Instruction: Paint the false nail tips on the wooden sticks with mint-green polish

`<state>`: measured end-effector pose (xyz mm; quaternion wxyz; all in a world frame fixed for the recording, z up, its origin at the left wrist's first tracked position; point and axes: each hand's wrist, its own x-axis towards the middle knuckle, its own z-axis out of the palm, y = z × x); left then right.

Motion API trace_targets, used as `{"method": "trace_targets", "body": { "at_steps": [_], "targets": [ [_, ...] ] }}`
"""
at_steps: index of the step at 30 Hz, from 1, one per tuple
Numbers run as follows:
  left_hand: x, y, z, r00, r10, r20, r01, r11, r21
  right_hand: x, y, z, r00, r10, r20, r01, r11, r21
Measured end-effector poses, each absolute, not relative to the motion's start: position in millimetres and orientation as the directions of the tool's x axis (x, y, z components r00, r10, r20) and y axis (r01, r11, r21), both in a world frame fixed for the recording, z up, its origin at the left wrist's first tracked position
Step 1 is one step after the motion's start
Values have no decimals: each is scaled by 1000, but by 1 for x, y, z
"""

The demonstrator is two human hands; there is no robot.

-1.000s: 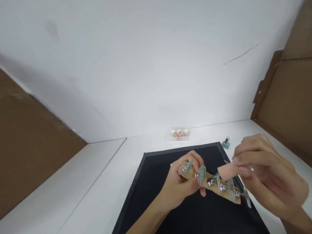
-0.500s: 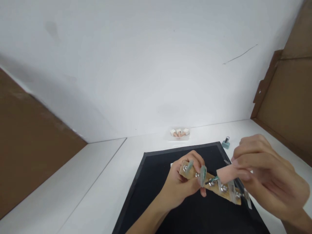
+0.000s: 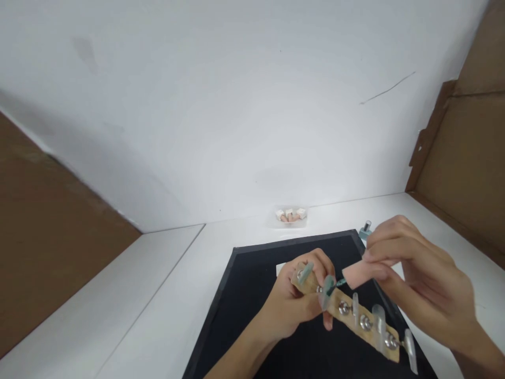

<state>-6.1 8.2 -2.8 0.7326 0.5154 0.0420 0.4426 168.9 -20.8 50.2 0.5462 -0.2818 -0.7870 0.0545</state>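
Note:
My left hand (image 3: 292, 302) is closed round the near end of a wooden strip (image 3: 347, 313) that carries several false nail tips on silver studs. Two tips near my fingers are painted teal (image 3: 327, 284); the others are clear (image 3: 379, 321). My right hand (image 3: 418, 279) pinches a pink polish-brush cap (image 3: 357, 275). Its thin teal brush (image 3: 335, 286) touches the second teal tip. Both hands hover above a black mat (image 3: 252, 295).
A teal polish bottle (image 3: 365, 231) stands by the mat's far right corner. A small clear tray with white and pink pieces (image 3: 291, 215) lies by the white wall. Brown cardboard panels (image 3: 461, 163) stand at right and left. The table (image 3: 158, 295) is white.
The brush has shifted left along the strip from a middle tip to the second teal tip. The strip's far end has tilted lower to the right. My right hand moved slightly left.

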Motion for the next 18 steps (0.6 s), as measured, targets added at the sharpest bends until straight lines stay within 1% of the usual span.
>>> {"method": "trace_targets", "body": {
  "at_steps": [3, 6, 10, 14, 18],
  "targets": [
    [-6, 7, -3, 610, 690, 390, -607, 89, 790, 169, -21, 50, -221, 521, 824, 422, 813, -401],
    [-5, 8, -3, 612, 682, 401, -614, 90, 784, 169, -21, 49, -172, 531, 829, 401, 807, -434],
    [-5, 8, -4, 609, 674, 419, -623, 79, 778, 169, -21, 48, -215, 547, 809, 382, 809, -446],
    [-5, 8, -5, 604, 678, 419, -613, 59, 788, 169, -20, 49, -164, 558, 814, 434, 782, -448],
    [-6, 8, -4, 612, 671, 420, -608, 59, 792, 170, -19, 48, -195, 575, 795, 389, 789, -475]
  ]
}}
